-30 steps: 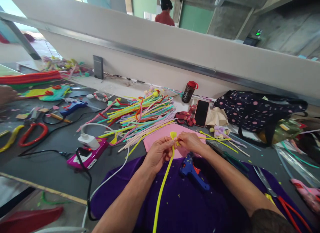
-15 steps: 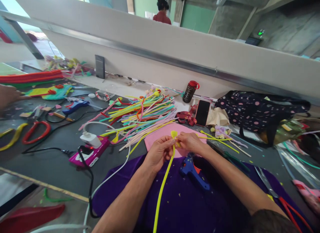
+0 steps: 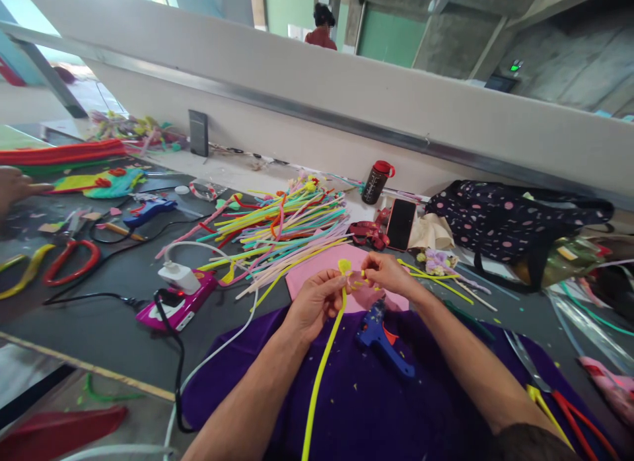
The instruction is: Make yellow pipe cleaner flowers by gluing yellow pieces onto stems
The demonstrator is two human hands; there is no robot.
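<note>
**Yellow stem held upright-ended over the pink sheet**

The yellow stem (image 3: pixel 321 365) has its long axis running from a rounded yellow tip (image 3: pixel 344 266), pointing towards the bench's (image 3: pixel 94 329) far edge, down towards the wearer and slightly left. The left hand (image 3: pixel 314 306) pinches it just below that tip, fingers closed on it, above the pink sheet (image 3: pixel 310 266) near the bench's near edge. The right hand's (image 3: pixel 389 273) fingers are narrow, just right of the tip; whether they grip anything is unclear.

- A fuzzy yellow stem (image 3: pixel 324 362), topped by a rounded yellow head (image 3: pixel 344 267), is held at a slant over purple cloth (image 3: pixel 228 382).
- A small yellow piece (image 3: pixel 364 274), partly hidden, is pinched beside the head.
</note>
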